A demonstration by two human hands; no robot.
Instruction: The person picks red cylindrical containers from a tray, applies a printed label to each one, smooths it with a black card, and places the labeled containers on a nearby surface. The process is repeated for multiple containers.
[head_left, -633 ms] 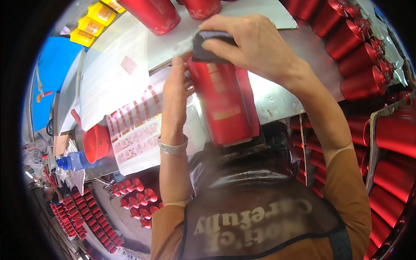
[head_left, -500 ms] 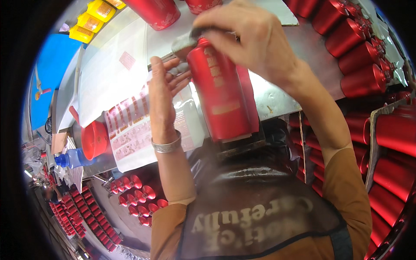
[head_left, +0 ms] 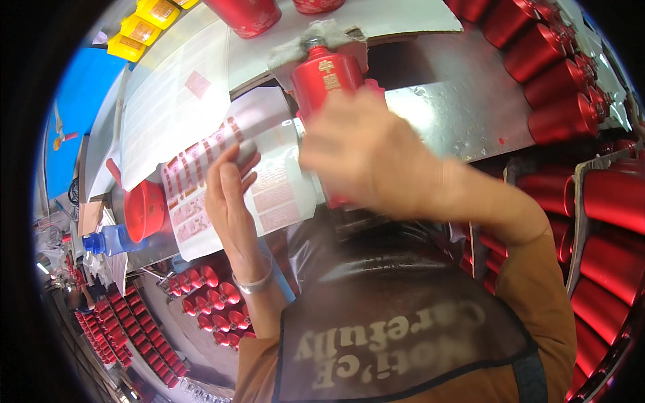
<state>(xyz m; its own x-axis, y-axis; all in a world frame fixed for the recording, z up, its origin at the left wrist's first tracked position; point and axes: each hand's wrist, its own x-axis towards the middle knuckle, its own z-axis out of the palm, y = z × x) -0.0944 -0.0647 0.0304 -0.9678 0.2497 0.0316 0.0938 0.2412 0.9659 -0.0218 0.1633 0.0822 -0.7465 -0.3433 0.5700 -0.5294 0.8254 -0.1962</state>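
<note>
A red bottle (head_left: pixel 327 76) with gold lettering lies neck-away in a holder, its silver-grey neck resting at a fluffy pale pad (head_left: pixel 282 60). My right hand (head_left: pixel 376 154), smeared by motion, is over the bottle's body and hides most of it; whether it touches is unclear. To the left, my left hand (head_left: pixel 232 191) hovers over a printed label sheet (head_left: pixel 275 195), its fingers loosely bent and apart. A small greyish patch shows at its fingertips, too unclear to name. The left wrist wears a silver bracelet (head_left: pixel 254 282).
Red bottles (head_left: pixel 561 121) line the right end of the bench, with more in racks (head_left: pixel 615 208) below. A red dipper (head_left: pixel 144 213) and a blue plastic bottle (head_left: pixel 114 242) stand at left. White sheets (head_left: pixel 178 101) cover the bench; yellow containers (head_left: pixel 140 28) are behind.
My right hand has moved from the bottle's neck down toward me over its body. My left hand has drawn back from the bottle to the label sheet, its fingers more bent.
</note>
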